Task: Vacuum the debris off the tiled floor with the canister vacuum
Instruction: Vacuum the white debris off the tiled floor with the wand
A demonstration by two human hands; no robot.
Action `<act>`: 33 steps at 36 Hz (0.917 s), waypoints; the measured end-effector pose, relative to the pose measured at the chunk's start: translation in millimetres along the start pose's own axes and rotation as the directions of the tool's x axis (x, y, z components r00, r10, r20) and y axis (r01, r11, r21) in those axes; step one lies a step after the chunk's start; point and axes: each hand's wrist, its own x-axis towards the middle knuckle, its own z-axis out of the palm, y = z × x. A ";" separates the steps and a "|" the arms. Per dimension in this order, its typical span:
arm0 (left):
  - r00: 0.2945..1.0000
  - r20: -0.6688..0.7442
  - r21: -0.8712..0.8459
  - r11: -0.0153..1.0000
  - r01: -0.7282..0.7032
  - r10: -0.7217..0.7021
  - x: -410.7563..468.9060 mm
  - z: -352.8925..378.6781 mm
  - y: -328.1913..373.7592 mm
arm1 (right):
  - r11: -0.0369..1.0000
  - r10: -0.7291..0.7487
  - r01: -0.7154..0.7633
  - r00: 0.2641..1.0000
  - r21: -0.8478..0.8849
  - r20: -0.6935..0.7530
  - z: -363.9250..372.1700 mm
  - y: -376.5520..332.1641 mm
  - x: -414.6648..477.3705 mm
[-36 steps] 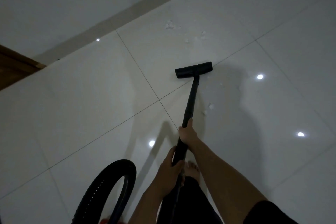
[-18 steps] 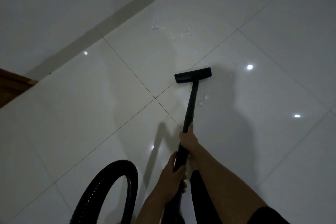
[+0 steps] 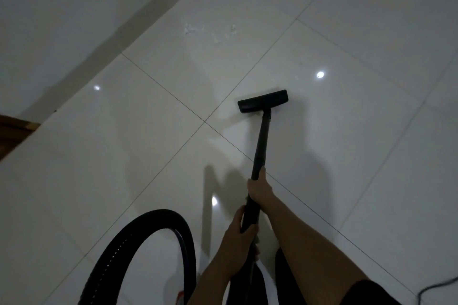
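A: Pale glossy tile makes up the floor [image 3: 347, 156], split by thin grout lines that cross just left of the black floor nozzle [image 3: 263, 101].

B: Where does the room end?

A: A grey skirting strip [image 3: 138, 20] runs diagonally along the wall at upper left, and a brown wooden edge [image 3: 14, 129] pokes in at the left border. Toward the right the tiles lie open.

B: And the hands?

A: The right hand [image 3: 259, 189] is wrapped closed around the black wand [image 3: 261, 146]; the left hand [image 3: 238, 238] is curled shut round the same tube lower down. The ribbed hose [image 3: 138, 235] loops at lower left.

B: The debris?

A: White flecks [image 3: 213, 32] sit well beyond the nozzle, near the skirting. A thin cable [image 3: 436, 290] lies at the bottom right corner.

B: Any writing?

A: Too dim to make out any.
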 end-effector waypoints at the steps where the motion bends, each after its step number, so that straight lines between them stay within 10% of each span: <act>1: 1.000 0.006 0.002 1.000 -0.003 0.003 -2.0 3.4 -4.8 | 1.000 0.002 -0.002 1.000 -0.005 -0.004 -1.7 4.9 -2.2; 12: 0.990 -0.130 0.208 0.974 0.086 -0.059 -3.0 50.8 -62.9 | 1.000 -0.012 0.012 1.000 -0.013 -0.010 -29.1 61.8 -18.3; 33: 0.994 -0.078 -0.098 0.993 0.072 -0.079 -31.2 174.7 -108.2 | 0.996 0.043 -0.040 0.998 -0.074 0.039 -104.9 173.3 -28.9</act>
